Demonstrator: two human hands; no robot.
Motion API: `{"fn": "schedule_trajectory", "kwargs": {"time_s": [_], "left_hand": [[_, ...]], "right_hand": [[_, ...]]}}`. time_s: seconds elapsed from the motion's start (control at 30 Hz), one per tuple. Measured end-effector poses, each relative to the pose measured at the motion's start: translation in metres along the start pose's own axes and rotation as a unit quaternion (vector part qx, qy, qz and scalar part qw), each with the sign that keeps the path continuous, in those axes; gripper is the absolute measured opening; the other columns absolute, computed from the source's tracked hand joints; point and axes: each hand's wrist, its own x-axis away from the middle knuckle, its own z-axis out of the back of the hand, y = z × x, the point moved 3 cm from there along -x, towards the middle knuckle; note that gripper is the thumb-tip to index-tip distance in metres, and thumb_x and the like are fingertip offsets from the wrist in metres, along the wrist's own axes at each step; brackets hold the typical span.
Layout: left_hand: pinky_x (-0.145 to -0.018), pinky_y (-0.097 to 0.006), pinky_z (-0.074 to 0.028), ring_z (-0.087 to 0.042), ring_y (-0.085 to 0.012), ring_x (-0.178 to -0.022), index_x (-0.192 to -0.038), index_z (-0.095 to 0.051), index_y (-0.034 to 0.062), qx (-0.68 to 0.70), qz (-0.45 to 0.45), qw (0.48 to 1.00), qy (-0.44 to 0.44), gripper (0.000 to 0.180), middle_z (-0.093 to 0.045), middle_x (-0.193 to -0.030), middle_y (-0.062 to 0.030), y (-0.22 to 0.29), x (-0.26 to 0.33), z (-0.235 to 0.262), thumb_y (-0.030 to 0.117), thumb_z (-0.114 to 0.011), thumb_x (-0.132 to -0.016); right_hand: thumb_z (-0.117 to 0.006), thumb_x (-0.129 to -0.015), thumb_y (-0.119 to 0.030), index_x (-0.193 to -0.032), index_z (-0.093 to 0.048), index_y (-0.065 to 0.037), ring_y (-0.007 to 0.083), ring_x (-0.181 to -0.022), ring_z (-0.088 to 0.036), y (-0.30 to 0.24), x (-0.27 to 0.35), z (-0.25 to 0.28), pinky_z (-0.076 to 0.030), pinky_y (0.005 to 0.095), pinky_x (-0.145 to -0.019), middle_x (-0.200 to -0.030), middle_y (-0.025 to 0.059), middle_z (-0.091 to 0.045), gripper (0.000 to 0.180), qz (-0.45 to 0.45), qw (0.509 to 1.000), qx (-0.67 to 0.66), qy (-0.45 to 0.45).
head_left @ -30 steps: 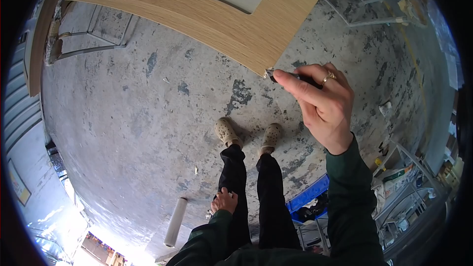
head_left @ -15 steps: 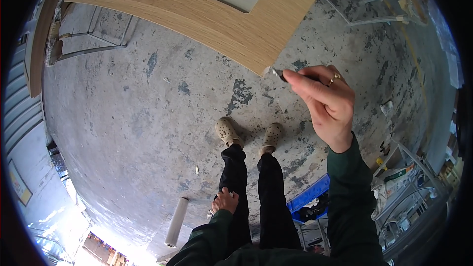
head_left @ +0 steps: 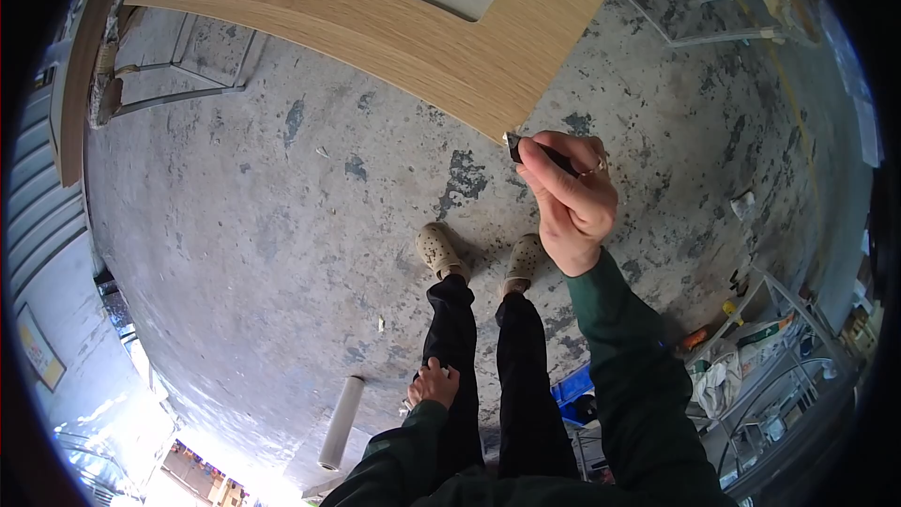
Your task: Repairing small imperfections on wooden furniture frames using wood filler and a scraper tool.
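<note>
Holding: our right hand (head_left: 574, 207) is closed around a small dark tool (head_left: 533, 150), with the fingers curled tight on it.
Tool: its tip touches the lower corner of the wood panel (head_left: 394, 33), which reaches across the top of the view.
Left hand (head_left: 434, 383): it hangs low beside our left leg; we cannot tell how far open it is or if it holds something.
Floor (head_left: 235, 225): grey, stained concrete under our shoes (head_left: 441, 249).
Roll (head_left: 340, 422): it lies on the floor, near the left hand.

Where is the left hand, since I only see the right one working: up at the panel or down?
Down: the left hand rests against the trouser leg.
</note>
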Motion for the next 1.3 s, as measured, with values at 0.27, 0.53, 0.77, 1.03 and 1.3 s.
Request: {"fn": "schedule_trajectory", "kwargs": {"time_s": [0.27, 0.53, 0.77, 1.03, 1.3], "left_hand": [[-0.07, -0.049, -0.049, -0.063, -0.0369, -0.079, -0.094, -0.052, 0.0078, 0.001, 0.014, 1.0, -0.021, 0.034, -0.062, -0.086, -0.0201, -0.002, -0.001, -0.001, 0.039, -0.052, -0.08], [-0.069, -0.049, -0.049, -0.063, -0.0371, -0.076, -0.092, -0.051, 0.0077, 0.001, 0.008, 1.0, -0.005, 0.034, -0.062, -0.084, -0.0203, -0.003, -0.001, -0.003, 0.039, -0.053, -0.079], [-0.069, -0.049, -0.049, -0.063, -0.0375, -0.076, -0.093, -0.051, 0.0076, 0.005, 0.003, 1.0, -0.009, 0.034, -0.062, -0.084, -0.0207, 0.0, 0.0, -0.003, 0.038, -0.053, -0.079], [-0.061, -0.049, -0.05, -0.064, -0.0364, -0.067, -0.087, -0.05, 0.0072, -0.004, -0.019, 0.999, 0.044, 0.032, -0.063, -0.078, -0.0199, -0.004, -0.001, -0.005, 0.038, -0.053, -0.078], [-0.061, -0.049, -0.05, -0.064, -0.0367, -0.066, -0.087, -0.05, 0.007, -0.005, -0.021, 0.999, 0.049, 0.032, -0.063, -0.076, -0.02, -0.004, -0.001, -0.005, 0.037, -0.053, -0.078]], "right_hand": [[-0.068, -0.065, 0.011, -0.102, -0.07, -0.014, 0.014, -0.076, -0.051, 0.0, 0.021, -0.01, -0.038, 0.0264, -0.067, -0.095, 0.0006, -0.062, 0.045, -0.011, 0.998, 0.004, 0.062], [-0.067, -0.063, 0.012, -0.103, -0.07, -0.014, 0.0138, -0.074, -0.053, -0.007, 0.006, -0.003, -0.038, 0.0277, -0.068, -0.093, 0.0002, -0.062, 0.048, 0.026, 0.998, 0.063, 0.018], [-0.065, -0.065, 0.01, -0.104, -0.069, -0.014, 0.0141, -0.074, -0.054, -0.012, 0.002, 0.022, -0.038, 0.0283, -0.065, -0.088, 0.0, -0.063, 0.046, 0.017, 0.997, 0.082, -0.001], [-0.062, -0.064, 0.008, -0.107, -0.068, -0.018, 0.0169, -0.07, -0.054, -0.03, -0.043, 0.037, -0.041, 0.0313, -0.067, -0.076, 0.0007, -0.059, 0.05, 0.041, 0.979, 0.12, -0.158], [-0.063, -0.063, 0.008, -0.101, -0.07, -0.016, 0.0203, -0.07, -0.052, -0.044, -0.058, 0.037, -0.042, 0.032, -0.065, -0.08, 0.0036, -0.059, 0.046, 0.052, 0.952, 0.188, -0.236]]}}
